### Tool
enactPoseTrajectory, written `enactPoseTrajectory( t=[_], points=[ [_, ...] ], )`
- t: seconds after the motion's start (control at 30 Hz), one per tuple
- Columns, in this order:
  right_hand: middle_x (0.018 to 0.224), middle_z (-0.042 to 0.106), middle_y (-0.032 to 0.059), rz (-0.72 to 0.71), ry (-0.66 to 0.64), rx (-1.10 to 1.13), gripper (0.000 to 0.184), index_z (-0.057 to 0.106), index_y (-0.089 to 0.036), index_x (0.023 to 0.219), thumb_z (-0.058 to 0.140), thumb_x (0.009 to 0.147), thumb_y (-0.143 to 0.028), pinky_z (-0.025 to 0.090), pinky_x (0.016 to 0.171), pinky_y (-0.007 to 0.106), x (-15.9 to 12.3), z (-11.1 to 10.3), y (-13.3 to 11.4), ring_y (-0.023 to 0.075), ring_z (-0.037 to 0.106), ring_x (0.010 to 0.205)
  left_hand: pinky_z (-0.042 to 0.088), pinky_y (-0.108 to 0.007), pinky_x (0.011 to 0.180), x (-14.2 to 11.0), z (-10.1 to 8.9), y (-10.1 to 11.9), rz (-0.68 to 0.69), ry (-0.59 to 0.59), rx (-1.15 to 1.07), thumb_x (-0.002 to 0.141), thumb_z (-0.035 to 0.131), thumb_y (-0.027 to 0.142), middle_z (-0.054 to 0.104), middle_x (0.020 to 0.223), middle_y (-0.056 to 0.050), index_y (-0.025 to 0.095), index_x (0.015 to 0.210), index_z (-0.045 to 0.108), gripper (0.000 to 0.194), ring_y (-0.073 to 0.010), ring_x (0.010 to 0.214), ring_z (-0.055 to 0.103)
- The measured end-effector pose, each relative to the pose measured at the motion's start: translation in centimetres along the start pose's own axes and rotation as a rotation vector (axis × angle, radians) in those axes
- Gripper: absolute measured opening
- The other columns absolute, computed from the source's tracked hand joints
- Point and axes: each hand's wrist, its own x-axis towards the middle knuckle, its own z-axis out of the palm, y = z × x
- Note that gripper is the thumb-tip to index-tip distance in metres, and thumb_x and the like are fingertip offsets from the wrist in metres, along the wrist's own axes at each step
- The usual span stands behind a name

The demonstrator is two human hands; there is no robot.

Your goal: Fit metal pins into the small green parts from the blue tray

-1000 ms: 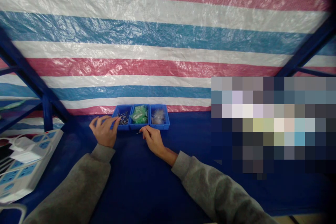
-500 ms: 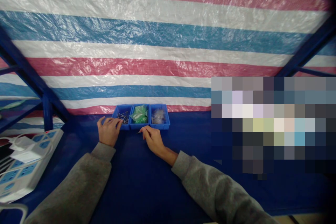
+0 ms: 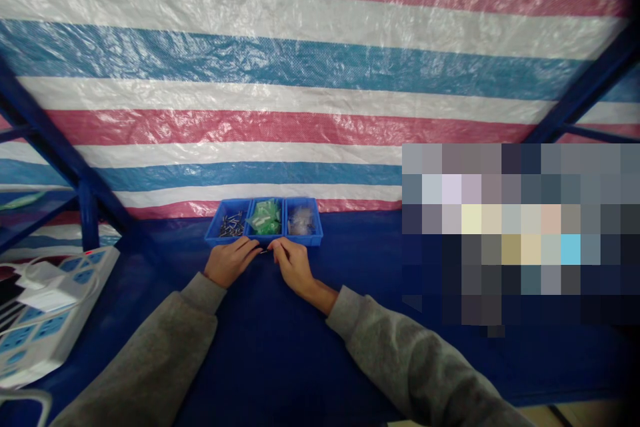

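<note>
Three small blue bins stand side by side at the back of the blue table (image 3: 280, 347). The left bin (image 3: 229, 227) holds dark metal screws, the middle bin (image 3: 265, 218) green plastic pieces, the right bin (image 3: 303, 221) clear bits. My left hand (image 3: 230, 260) lies just in front of the left bin with its fingers curled and its fingertips pointing right. My right hand (image 3: 294, 265) rests in front of the middle bin, pinching a thin small metal piece (image 3: 263, 252). The fingertips of both hands meet at that piece.
A white power strip (image 3: 40, 320) with blue sockets and plugged-in white cables lies at the left edge. A striped red, white and blue tarp (image 3: 310, 80) hangs behind the bins. Blue frame posts (image 3: 90, 213) stand at the left and right.
My left hand has left the left bin and moved right and nearer, its fingertips now meeting my right hand at the small metal piece. My right hand has hardly moved.
</note>
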Motion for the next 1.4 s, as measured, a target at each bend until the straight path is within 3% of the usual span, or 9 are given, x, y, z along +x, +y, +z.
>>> enactPoseTrajectory(
  t=[0.23, 0.43, 0.67, 0.97, 1.17, 1.4],
  points=[
    [0.06, 0.053, -0.0014, 0.011, -0.006, 0.0, 0.035, 0.062, -0.017, 0.077, 0.034, 0.093, -0.031, 0.037, 0.06, 0.021, 0.0, -0.1, -0.1, 0.0108, 0.051, 0.057, 0.038, -0.024, 0.051, -0.1, 0.6, -0.1, -0.114, -0.232, 0.024, 0.087, 0.046, 0.047, 0.066, 0.09, -0.003, 0.022, 0.091, 0.065, 0.031, -0.0154, 0.07, 0.062],
    [0.061, 0.053, -0.0011, 0.02, -0.02, 0.005, 0.035, 0.062, -0.017, 0.077, 0.034, 0.093, -0.03, 0.037, 0.06, 0.021, 0.0, 0.0, -0.1, 0.011, 0.051, 0.058, 0.037, -0.024, 0.051, -0.3, 1.2, -0.4, -0.096, -0.265, -0.03, 0.089, 0.045, 0.037, 0.064, 0.092, -0.003, 0.022, 0.087, 0.065, 0.025, -0.0148, 0.071, 0.062],
    [0.061, 0.053, -0.0012, 0.01, -0.028, 0.02, 0.035, 0.061, -0.017, 0.075, 0.034, 0.093, -0.03, 0.037, 0.061, 0.021, 0.0, 0.1, 0.0, 0.0109, 0.051, 0.057, 0.037, -0.023, 0.052, 0.1, 0.6, 0.4, -0.091, -0.324, -0.025, 0.091, 0.041, 0.032, 0.063, 0.089, -0.003, 0.022, 0.087, 0.064, 0.026, -0.0135, 0.068, 0.06],
    [0.06, 0.052, -0.0021, 0.012, -0.019, 0.02, 0.035, 0.061, -0.017, 0.075, 0.034, 0.094, -0.03, 0.037, 0.059, 0.021, 0.0, 0.0, -0.2, 0.0103, 0.05, 0.056, 0.037, -0.023, 0.051, -0.1, 0.8, 0.5, -0.088, -0.255, -0.031, 0.09, 0.042, 0.03, 0.064, 0.085, -0.003, 0.021, 0.085, 0.064, 0.024, -0.0132, 0.066, 0.06],
    [0.06, 0.051, -0.0019, 0.021, -0.013, 0.014, 0.035, 0.062, -0.017, 0.077, 0.034, 0.093, -0.03, 0.037, 0.059, 0.021, 0.0, 0.0, -0.1, 0.0102, 0.05, 0.056, 0.041, -0.023, 0.057, -0.2, 1.3, 0.6, -0.143, -0.169, -0.1, 0.091, 0.041, 0.037, 0.066, 0.089, -0.004, 0.022, 0.099, 0.061, 0.026, -0.0152, 0.073, 0.062],
    [0.06, 0.052, -0.0016, 0.014, -0.015, 0.007, 0.036, 0.061, -0.018, 0.077, 0.033, 0.094, -0.031, 0.037, 0.059, 0.021, 0.0, 0.1, 0.1, 0.0109, 0.051, 0.057, 0.04, -0.022, 0.055, -0.1, 1.7, 1.0, -0.121, -0.226, -0.089, 0.091, 0.04, 0.037, 0.065, 0.084, -0.003, 0.022, 0.094, 0.062, 0.027, -0.0142, 0.069, 0.061]
  ],
)
